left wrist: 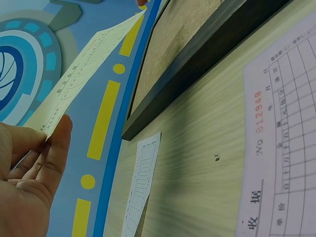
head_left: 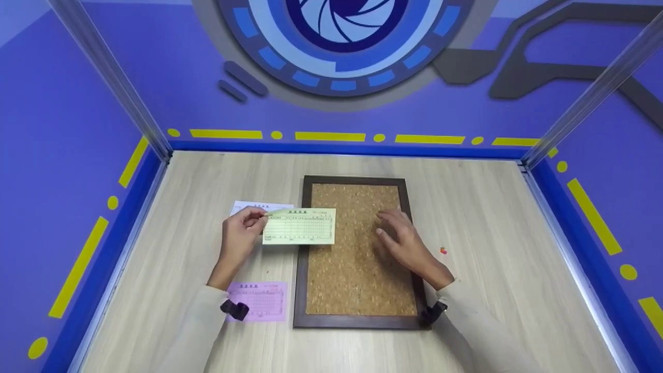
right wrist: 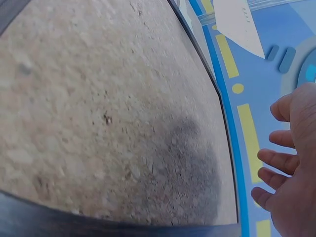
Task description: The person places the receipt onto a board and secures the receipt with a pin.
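Note:
A pale yellow receipt slip, printed with a grid, is pinched at its left end between the thumb and fingers of my left hand. It is held above the left edge of a corkboard in a dark frame. My right hand hovers over the right part of the board, holding nothing; in the right wrist view its fingers are apart and loosely bent. A white slip lies on the table, partly hidden behind the left hand. Nearer the body, a pink receipt slip lies partly under the left forearm.
Small red-orange pieces lie on the wooden table right of the corkboard. A tiny dark speck is on the table between the white and pink slips. Blue-purple printed walls enclose the table at the back and sides.

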Tool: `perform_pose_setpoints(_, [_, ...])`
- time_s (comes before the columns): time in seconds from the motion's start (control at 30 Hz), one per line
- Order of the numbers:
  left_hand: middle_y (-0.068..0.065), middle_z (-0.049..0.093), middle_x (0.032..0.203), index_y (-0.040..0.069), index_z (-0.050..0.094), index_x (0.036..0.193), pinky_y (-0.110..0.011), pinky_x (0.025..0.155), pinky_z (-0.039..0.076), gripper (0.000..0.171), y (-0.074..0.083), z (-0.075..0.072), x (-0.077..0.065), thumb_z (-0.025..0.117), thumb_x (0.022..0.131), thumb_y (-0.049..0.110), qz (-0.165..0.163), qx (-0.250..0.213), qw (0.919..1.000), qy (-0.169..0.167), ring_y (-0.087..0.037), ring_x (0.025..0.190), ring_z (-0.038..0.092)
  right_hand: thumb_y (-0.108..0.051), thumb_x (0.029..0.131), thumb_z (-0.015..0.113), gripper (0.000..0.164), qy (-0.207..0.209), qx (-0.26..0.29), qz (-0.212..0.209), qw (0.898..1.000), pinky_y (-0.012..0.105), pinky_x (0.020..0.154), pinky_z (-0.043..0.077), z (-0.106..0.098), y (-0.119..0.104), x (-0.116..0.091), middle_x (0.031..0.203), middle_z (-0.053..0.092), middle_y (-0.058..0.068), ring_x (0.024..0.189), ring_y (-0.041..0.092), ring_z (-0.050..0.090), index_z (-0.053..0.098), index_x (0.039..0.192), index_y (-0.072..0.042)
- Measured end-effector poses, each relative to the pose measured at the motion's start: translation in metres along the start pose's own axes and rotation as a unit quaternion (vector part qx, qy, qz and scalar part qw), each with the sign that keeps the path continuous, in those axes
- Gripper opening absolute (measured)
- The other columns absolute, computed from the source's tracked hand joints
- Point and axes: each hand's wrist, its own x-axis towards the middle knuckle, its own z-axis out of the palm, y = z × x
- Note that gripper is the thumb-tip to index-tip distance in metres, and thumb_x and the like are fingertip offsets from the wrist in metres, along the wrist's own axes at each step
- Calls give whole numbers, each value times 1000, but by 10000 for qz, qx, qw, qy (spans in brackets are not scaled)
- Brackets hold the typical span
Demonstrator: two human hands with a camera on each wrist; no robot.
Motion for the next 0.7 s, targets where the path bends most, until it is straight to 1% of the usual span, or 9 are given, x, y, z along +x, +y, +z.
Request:
perform_pose_setpoints(0.13, [-21,77,98,-6,78,105,-19,66,61,8,0,1,0,73,99,-9,31,-16,10000,37,-18,82,72,-9,106,72,37,-21,96,-3,10000,61,117,45,4,-5,-1,143,66,21,139,40,59,67,137,9])
perform_pose_setpoints(0.27, [-21,77,99,-7,78,105,-19,66,61,9,1,3,1,73,98,-10,46,-68,10000,51,-15,82,73,-10,106,72,37,-103,204,-20,9997,60,114,48,7,-12,-2,141,67,19,135,39,62,67,137,9])
perform_pose_setpoints(0.37, [-21,77,100,-8,77,106,-19,67,61,9,2,6,1,74,98,-10,22,-105,9999,28,-16,83,73,-11,107,72,37,-242,264,50,9993,59,116,47,9,-17,-1,140,67,17,136,39,61,67,138,8])
perform_pose_setpoints(0.53, [-22,77,101,-8,77,106,-19,69,61,8,6,12,1,73,99,-9,-26,-205,9998,-7,-16,86,74,-10,107,72,37,-456,412,224,9979,60,117,46,13,-26,3,141,68,18,138,39,60,67,139,8])
perform_pose_setpoints(0.7, [-21,76,98,-9,76,104,-19,68,60,7,5,20,3,72,98,-10,92,-315,9995,-39,-14,84,73,-13,106,74,37,-483,452,84,9978,60,116,47,19,-31,5,137,70,18,136,37,62,68,136,8])
